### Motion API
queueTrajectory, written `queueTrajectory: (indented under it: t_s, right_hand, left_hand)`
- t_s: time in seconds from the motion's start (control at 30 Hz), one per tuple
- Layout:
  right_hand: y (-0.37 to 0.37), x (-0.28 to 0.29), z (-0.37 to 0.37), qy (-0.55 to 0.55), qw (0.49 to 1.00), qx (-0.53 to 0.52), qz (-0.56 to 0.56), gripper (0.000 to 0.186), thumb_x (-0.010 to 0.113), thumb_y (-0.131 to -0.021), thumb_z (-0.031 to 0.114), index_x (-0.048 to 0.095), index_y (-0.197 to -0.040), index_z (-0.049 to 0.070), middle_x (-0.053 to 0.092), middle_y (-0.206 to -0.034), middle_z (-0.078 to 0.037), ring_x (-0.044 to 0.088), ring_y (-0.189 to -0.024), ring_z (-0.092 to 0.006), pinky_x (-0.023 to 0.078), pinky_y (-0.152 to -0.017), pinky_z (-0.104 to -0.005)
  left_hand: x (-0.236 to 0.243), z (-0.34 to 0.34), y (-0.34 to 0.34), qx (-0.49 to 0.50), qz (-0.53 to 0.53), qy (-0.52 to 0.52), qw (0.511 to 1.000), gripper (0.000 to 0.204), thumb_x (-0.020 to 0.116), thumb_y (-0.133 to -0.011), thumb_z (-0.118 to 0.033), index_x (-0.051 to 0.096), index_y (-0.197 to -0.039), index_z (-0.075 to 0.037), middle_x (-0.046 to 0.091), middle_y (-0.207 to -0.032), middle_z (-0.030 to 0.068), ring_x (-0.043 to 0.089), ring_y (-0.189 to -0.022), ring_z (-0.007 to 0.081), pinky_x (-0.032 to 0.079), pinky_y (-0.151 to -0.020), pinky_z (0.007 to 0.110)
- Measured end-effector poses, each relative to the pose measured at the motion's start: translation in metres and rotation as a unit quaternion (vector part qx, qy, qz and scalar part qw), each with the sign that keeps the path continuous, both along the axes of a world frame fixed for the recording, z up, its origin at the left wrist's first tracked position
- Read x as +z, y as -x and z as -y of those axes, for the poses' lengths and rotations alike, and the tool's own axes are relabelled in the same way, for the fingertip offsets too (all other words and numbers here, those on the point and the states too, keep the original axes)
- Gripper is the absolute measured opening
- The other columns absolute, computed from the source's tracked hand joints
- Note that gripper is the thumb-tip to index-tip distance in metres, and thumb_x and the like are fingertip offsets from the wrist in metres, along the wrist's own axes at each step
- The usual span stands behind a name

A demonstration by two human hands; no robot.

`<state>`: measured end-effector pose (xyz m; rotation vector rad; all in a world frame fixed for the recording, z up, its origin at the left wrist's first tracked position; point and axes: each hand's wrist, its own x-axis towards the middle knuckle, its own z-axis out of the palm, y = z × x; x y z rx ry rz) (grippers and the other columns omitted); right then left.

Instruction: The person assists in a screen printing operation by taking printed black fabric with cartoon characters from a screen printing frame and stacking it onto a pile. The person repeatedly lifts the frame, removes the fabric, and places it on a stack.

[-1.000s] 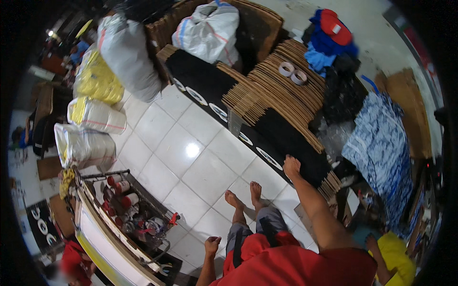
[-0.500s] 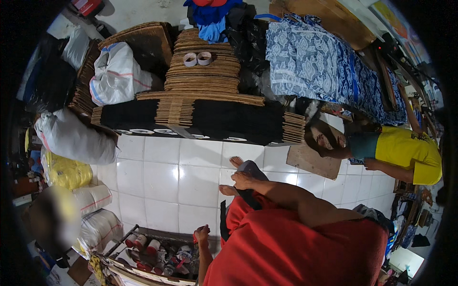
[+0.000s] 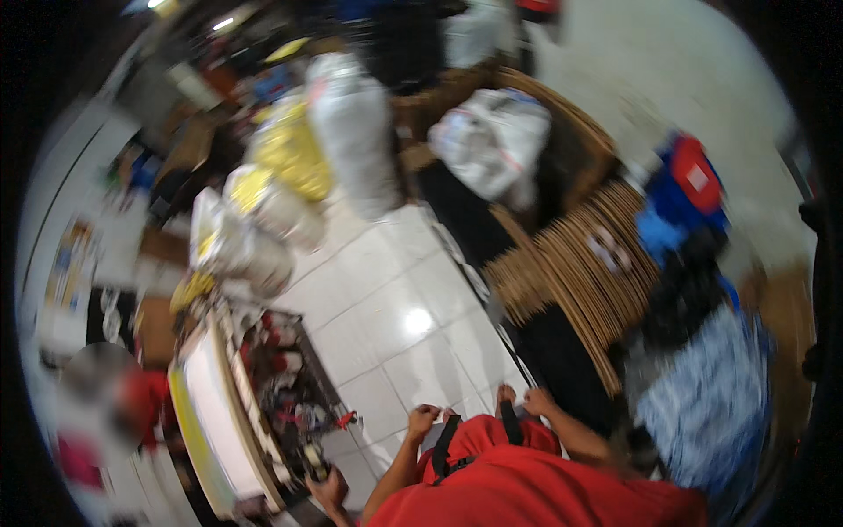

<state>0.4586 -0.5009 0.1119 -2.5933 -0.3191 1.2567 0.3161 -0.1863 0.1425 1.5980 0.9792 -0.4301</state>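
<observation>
My left hand is in front of my body, left of a black strap on my red clothing. Its fingers look bent, but blur hides whether they hold anything. To the right, my right hand is beside a second black strap, near the edge of the black cover over the cardboard. Its fingers are smeared too. At the lower left another hand, apparently someone else's, is by the frame of a low open tray of red and white containers.
Beyond the white tiled floor stand white sacks and a yellow bundle. On the right are stacked cardboard sheets bearing tape rolls, and blue patterned cloth. A person in red is at the left.
The view has swung left, bringing the sacks and tray closer to the middle. My right hand has left the grey cloth at my leg. The co-worker in yellow is out of view.
</observation>
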Motion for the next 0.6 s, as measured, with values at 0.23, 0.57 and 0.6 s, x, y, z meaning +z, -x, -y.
queueTrajectory:
  t_s: [0.23, 0.57, 0.6]
  right_hand:
    - [-0.101, -0.035, 0.017, -0.068, 0.99, 0.119, -0.038, 0.023, 0.067, -0.066, 0.025, 0.069, -0.081, 0.008, 0.066, -0.082, -0.012, 0.063, -0.079, -0.0259, 0.049, -0.074, -0.0357]
    - [-0.146, -0.05, -0.022, -0.05, 0.972, 0.223, -0.06, 0.029, 0.067, -0.067, 0.031, 0.069, -0.087, 0.01, 0.065, -0.088, -0.012, 0.062, -0.086, -0.0257, 0.048, -0.078, -0.0335]
    - [-0.148, -0.055, -0.023, -0.032, 0.972, 0.223, -0.072, 0.032, 0.067, -0.066, 0.033, 0.068, -0.089, 0.011, 0.064, -0.093, -0.013, 0.061, -0.09, -0.0274, 0.047, -0.081, -0.0351]
  left_hand:
    - [-0.046, 0.067, 0.05, 0.117, -0.145, -0.029, 0.982, 0.049, 0.068, -0.064, -0.043, 0.066, -0.08, 0.004, 0.064, -0.08, 0.0201, 0.062, -0.075, 0.0293, 0.047, -0.069, 0.036]
    - [-0.102, 0.124, 0.077, -0.19, -0.07, -0.29, 0.936, 0.034, 0.053, -0.077, -0.049, 0.065, -0.092, -0.02, 0.064, -0.077, 0.013, 0.061, -0.069, 0.0324, 0.05, -0.061, 0.042]
    - [-0.107, 0.122, 0.077, -0.24, -0.116, -0.277, 0.923, 0.034, 0.05, -0.077, -0.051, 0.064, -0.094, -0.025, 0.064, -0.077, 0.0134, 0.061, -0.069, 0.0342, 0.05, -0.061, 0.043]
